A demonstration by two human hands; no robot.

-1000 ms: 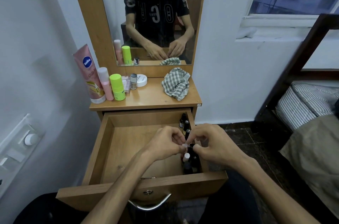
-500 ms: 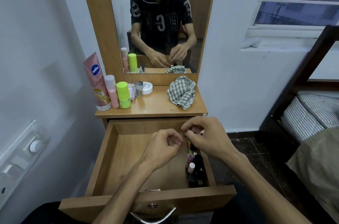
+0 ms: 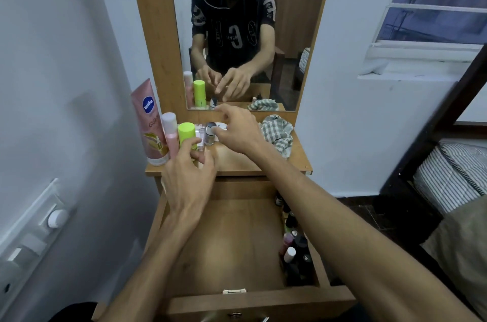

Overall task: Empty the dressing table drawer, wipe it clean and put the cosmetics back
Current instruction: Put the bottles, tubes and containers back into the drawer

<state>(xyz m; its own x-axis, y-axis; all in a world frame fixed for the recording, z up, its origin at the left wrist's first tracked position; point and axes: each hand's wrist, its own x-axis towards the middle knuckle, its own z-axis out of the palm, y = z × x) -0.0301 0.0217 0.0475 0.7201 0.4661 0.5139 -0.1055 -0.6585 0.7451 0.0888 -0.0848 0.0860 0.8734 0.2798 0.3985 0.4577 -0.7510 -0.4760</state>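
You're reaching both hands over the wooden dressing table top (image 3: 247,161). Your right hand (image 3: 237,132) is spreading relaxed fingers over the flat white round tin (image 3: 220,127), next to the small silver-capped bottle (image 3: 210,133), gripping nothing. Your left hand (image 3: 188,176) is hovering with loosely curled fingers just in front of the lime-green capped bottle (image 3: 186,134) and pink bottle (image 3: 170,134); can't tell if it's touching them. The pink Vaseline tube (image 3: 149,121) is standing leftmost, the checked cloth (image 3: 278,132) lying right. The open wooden drawer (image 3: 237,237) is holding dark small bottles (image 3: 295,250) along its right wall
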